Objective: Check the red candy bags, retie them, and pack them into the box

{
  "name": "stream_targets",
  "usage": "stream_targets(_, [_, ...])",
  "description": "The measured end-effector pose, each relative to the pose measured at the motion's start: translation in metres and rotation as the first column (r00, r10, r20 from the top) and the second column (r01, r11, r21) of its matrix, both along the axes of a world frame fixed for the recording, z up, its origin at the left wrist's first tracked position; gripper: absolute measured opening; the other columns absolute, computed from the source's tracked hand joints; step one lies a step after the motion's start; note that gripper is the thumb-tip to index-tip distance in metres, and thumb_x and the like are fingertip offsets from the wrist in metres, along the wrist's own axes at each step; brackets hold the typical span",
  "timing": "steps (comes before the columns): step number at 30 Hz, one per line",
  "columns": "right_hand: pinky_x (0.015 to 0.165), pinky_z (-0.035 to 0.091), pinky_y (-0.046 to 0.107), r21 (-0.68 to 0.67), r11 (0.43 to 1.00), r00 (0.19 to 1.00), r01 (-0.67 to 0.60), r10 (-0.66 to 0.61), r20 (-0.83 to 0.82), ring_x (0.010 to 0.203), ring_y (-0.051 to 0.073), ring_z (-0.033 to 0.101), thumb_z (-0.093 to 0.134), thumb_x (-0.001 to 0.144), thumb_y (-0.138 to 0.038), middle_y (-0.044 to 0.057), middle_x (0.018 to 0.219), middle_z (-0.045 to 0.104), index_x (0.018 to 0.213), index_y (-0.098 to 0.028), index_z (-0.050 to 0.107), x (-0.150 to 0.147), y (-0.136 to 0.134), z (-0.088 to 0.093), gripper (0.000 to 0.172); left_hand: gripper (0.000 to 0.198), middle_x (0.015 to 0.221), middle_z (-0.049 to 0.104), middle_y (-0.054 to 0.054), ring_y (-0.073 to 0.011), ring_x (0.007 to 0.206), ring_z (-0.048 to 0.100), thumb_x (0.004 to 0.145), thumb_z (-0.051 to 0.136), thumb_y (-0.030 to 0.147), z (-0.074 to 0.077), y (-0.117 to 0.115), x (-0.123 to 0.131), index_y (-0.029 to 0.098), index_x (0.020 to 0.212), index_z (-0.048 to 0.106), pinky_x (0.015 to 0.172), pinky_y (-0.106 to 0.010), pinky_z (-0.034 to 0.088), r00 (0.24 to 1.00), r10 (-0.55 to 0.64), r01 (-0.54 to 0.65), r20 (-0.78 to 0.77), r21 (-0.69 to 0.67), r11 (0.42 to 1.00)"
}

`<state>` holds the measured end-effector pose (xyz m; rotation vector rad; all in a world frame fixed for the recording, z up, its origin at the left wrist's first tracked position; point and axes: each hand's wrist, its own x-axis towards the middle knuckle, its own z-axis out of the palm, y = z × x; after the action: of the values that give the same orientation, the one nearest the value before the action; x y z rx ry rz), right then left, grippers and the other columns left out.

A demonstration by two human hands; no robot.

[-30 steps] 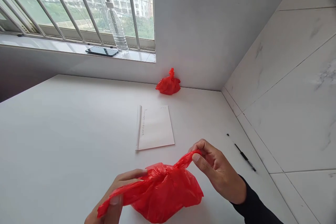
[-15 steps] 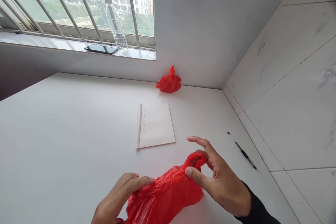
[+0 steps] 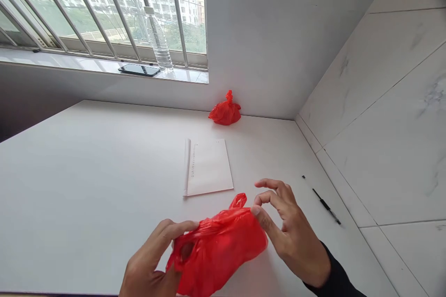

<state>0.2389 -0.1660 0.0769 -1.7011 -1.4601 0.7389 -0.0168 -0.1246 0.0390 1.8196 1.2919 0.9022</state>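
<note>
A crinkled red plastic bag (image 3: pixel 226 246) is held near the front of the white table, with one looped handle sticking up at its far side. My left hand (image 3: pixel 153 255) grips the bag's left end, thumb and fingers around a handle opening there. At the upper right edge of the bag, my right hand (image 3: pixel 289 227) pinches the plastic between thumb and forefinger, its other fingers lifted and curved. What the bag contains, if anything, is hidden by the plastic.
A white notebook (image 3: pixel 211 167) lies beyond the bag on the white table (image 3: pixel 114 185). Against the wall sits a knotted red bag (image 3: pixel 225 111). A black pen (image 3: pixel 325 204) lies at right by the tiled wall. The windowsill bears a phone (image 3: pixel 139 70) and a water bottle (image 3: pixel 159 44).
The right hand has let go of the gathered handle loop, which now stands free, and pinches the bag's edge. A handle opening now shows at the left hand. The view has shifted slightly.
</note>
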Motion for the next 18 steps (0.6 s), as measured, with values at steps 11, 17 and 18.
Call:
stream_targets(11, [0.077,0.045,0.031,0.009,0.992,0.987,-0.124,0.125,-0.099,0.08,0.018,0.055,0.057,0.095,-0.043,-0.001,0.084,0.06,0.096,-0.028,0.065,-0.002,0.001,0.003,0.017,0.009,0.088,0.066,0.001,-0.0149,0.077,0.064,0.088,0.057,0.028,0.027,0.001,0.032,0.03,0.092,0.066,0.064,-0.021,0.053,0.999,-0.028,0.032,-0.045,0.078,0.996])
stream_targets(17, [0.068,0.043,0.028,0.03,0.997,0.958,0.074,-0.063,-0.281,0.075,0.016,0.051,0.044,0.101,-0.046,-0.001,0.08,0.055,0.09,-0.024,0.056,0.009,-0.006,0.004,0.027,0.005,0.072,0.059,0.005,-0.0126,0.063,0.054,0.089,0.056,0.032,0.03,0.008,0.016,0.031,0.088,0.061,0.041,-0.017,0.036,0.988,-0.05,0.059,-0.144,0.063,0.996])
stream_targets(18, [0.067,0.042,0.028,0.037,0.994,0.947,0.107,-0.09,-0.309,0.073,0.016,0.05,0.043,0.101,-0.046,-0.001,0.079,0.054,0.09,-0.024,0.055,0.011,-0.006,0.003,0.027,0.007,0.072,0.058,0.004,-0.0128,0.063,0.053,0.089,0.057,0.037,0.031,0.009,0.013,0.031,0.088,0.061,0.04,-0.018,0.034,0.989,0.01,-0.001,-0.146,0.057,0.998])
